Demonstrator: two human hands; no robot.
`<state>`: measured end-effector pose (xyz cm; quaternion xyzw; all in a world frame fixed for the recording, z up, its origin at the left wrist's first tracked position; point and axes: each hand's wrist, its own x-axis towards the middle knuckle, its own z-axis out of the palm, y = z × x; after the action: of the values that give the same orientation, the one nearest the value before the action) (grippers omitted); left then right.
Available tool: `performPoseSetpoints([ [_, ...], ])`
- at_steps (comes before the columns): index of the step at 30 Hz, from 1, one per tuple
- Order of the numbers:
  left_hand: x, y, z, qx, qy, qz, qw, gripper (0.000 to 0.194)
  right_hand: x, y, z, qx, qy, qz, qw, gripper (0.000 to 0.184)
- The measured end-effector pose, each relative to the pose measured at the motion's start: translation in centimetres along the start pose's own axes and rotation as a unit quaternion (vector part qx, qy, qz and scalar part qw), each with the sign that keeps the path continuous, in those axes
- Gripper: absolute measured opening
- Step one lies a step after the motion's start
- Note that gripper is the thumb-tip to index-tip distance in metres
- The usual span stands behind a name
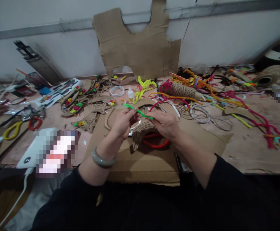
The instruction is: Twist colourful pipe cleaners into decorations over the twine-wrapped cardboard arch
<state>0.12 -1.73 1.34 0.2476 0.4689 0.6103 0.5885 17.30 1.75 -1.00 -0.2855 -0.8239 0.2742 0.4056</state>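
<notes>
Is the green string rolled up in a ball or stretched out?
Stretched out: the green string runs as a line between the left hand and right hand, not balled up.

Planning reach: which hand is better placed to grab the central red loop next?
Right, probably: the right hand is nearer the red loop, just above it in view, while the left hand sits farther off. Both hold the green cord, so the right must let go first.

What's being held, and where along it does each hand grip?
A bright green cord. The left hand pinches it partway along, a free end sticking out beyond; the right hand holds it at or near its other end.
</notes>
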Motion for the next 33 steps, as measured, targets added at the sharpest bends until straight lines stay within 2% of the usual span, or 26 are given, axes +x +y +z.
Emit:
performPoseSetpoints([
  [2,-0.1,-0.2,0.0,0.009,-0.011,0.009,1.0,0.019,0.1,-0.1,0.0,0.038,0.021,0.047,0.998,0.018],
  [4,0.0,-0.5,0.0,0.019,-0.026,0.026,0.999,0.022,0.3,-0.3,0.2,0.128,0.046,0.13,0.982,0.021],
  [7,0.1,-1.0,-0.1,0.04,-0.053,0.049,0.997,0.028,0.8,-0.6,0.4,0.286,0.071,0.263,0.919,0.032],
  [9,0.0,-1.4,0.0,0.051,-0.073,0.088,0.992,0.033,1.1,-1.0,0.5,0.344,0.071,0.321,0.879,0.034],
  [12,-0.5,-1.6,0.2,0.088,-0.106,0.176,0.975,0.036,1.4,-1.5,0.3,0.372,0.059,0.371,0.849,0.032],
  [15,-1.0,-1.7,0.3,0.14,-0.129,0.237,0.953,0.035,1.3,-1.4,0.2,0.38,0.028,0.391,0.837,0.033],
  [18,-0.6,-1.9,-0.2,0.163,-0.111,0.259,0.945,0.034,1.3,-0.6,0.2,0.374,0.017,0.361,0.854,0.032],
  [21,0.3,-2.0,-0.8,0.171,-0.057,0.254,0.95,0.034,1.3,0.3,0.1,0.32,0.06,0.285,0.901,0.033],
  [23,0.7,-2.0,-1.0,0.181,-0.044,0.234,0.954,0.034,1.3,0.5,0.1,0.266,0.073,0.233,0.933,0.033],
  [26,0.8,-1.8,-0.9,0.195,-0.055,0.194,0.96,0.037,1.0,0.2,0.3,0.181,0.017,0.161,0.97,0.023],
  [29,0.7,-1.7,-0.6,0.18,-0.055,0.161,0.969,0.038,0.7,-0.4,0.4,0.125,-0.046,0.114,0.985,0.014],
  [33,0.4,-1.6,-0.3,0.113,-0.047,0.121,0.985,0.038,0.6,-0.9,0.4,0.137,-0.072,0.126,0.98,0.015],
])
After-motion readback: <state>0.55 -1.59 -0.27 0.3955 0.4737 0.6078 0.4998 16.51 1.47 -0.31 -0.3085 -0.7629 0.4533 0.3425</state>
